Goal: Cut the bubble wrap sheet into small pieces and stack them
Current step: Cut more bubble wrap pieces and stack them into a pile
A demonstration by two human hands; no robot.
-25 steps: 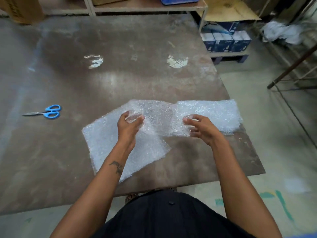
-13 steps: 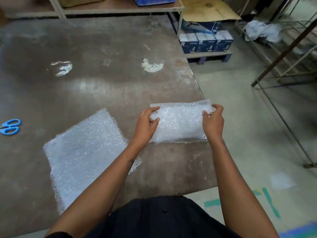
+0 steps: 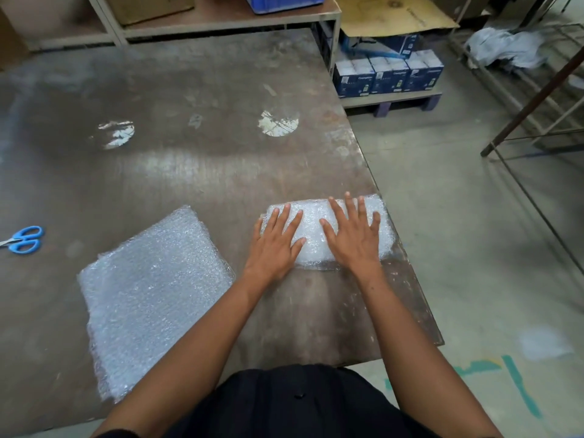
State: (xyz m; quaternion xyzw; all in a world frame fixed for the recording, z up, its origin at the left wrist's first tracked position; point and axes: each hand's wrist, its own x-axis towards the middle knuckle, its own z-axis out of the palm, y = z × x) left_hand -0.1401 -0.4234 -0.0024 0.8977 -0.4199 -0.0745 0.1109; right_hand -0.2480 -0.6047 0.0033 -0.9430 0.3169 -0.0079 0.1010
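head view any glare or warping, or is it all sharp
Head view: two bright glare patches on the worn brown metal tabletop; wide-angle bending of the table's right edge; blue-handled scissors slightly soft at the left border; both hands look sharp.

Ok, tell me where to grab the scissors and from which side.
Take the scissors by the blue loops, which lie toward the table's middle; the blades point left, out of frame. They lie flat, well left of the big sheet, so the left hand is probably nearer. Come from above and right, fingers into the loops. Both hands now lie flat on the small piece.
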